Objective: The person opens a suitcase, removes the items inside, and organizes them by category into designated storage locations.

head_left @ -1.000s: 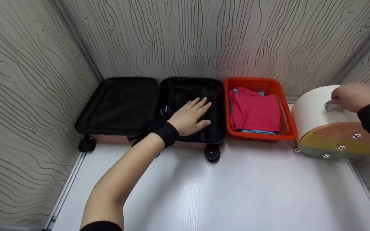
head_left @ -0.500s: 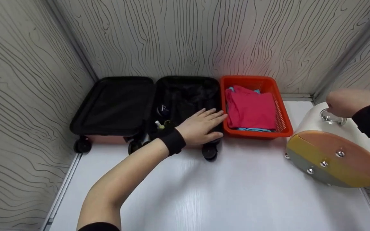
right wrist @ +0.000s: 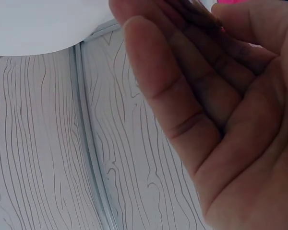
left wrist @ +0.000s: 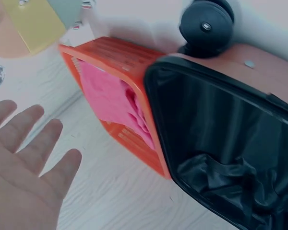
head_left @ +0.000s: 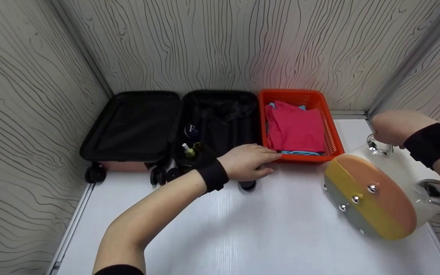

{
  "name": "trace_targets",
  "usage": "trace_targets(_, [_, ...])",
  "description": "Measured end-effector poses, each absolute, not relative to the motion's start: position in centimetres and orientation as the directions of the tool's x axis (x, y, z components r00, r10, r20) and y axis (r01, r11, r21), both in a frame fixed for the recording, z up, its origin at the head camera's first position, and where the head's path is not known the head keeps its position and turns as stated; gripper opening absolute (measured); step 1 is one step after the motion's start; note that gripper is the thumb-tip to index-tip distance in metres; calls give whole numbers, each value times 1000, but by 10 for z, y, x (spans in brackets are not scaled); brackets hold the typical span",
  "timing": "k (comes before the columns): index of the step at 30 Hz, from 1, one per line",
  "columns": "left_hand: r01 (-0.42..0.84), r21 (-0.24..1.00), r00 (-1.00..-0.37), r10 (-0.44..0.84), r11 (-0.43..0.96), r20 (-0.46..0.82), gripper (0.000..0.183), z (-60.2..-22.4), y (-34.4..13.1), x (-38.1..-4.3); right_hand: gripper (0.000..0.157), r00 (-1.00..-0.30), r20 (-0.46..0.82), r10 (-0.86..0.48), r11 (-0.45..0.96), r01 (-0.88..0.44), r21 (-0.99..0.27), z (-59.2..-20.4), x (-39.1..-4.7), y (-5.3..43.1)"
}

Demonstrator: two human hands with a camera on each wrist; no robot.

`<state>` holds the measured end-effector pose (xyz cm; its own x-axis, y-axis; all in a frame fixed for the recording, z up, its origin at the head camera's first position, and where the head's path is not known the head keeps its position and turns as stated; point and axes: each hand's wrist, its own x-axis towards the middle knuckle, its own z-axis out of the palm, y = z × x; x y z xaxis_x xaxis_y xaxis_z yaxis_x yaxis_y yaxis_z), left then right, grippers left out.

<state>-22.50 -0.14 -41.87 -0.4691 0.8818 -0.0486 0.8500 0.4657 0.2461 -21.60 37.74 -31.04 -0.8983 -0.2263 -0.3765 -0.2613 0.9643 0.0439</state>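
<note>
In the head view my right hand [head_left: 399, 126] curls its fingers round one chrome handle of a rounded white box [head_left: 372, 194]. The box tilts, and its oval front has orange, yellow and grey bands with chrome knobs. A second chrome handle [head_left: 437, 193] sticks out on its right. The right wrist view has the curled fingers [right wrist: 158, 72] close up, the grip itself hidden. With fingers straight, my left hand [head_left: 248, 162] hovers palm down near the front corner of the black-lined suitcase [head_left: 224, 130], overlapping the orange basket [head_left: 306, 157]. The left wrist view has it holding nothing.
The suitcase lies open, its other half [head_left: 136, 122] to the left against the back wall. Inside are a dark round item marked F [head_left: 192, 131] and a small white-capped bottle [head_left: 188, 150]. Folded pink cloth [head_left: 296, 128] fills the basket. Patterned walls [head_left: 212, 42] enclose the table.
The white box has come toward me and left, tilting as my right hand draws it by the handle. My left hand has moved right and nearer, from over the suitcase to the basket's front edge.
</note>
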Motion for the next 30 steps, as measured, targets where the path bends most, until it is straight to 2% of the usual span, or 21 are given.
trace_targets(7, [859, 255, -462, 887, 444, 14, 42, -417, 14, -213, 26, -867, -402, -295, 954, -291, -72, -315, -220, 361])
trace_targets(12, [834, 288, -493, 870, 470, 10, 40, -420, 26, -205, 27, -837, -448, -314, 949, -264, -173, -318, -224, 341])
trace_targets(20, [796, 339, -540, 842, 502, 20, 41, -427, 39, -196, 26, -844, -402, -354, 935, -306, -181, -316, -225, 306])
trace_targets(30, [745, 317, -626, 780, 586, 28, 41, -437, 54, -191, 23, -859, -400, -321, 947, -280, -159, -316, -228, 290])
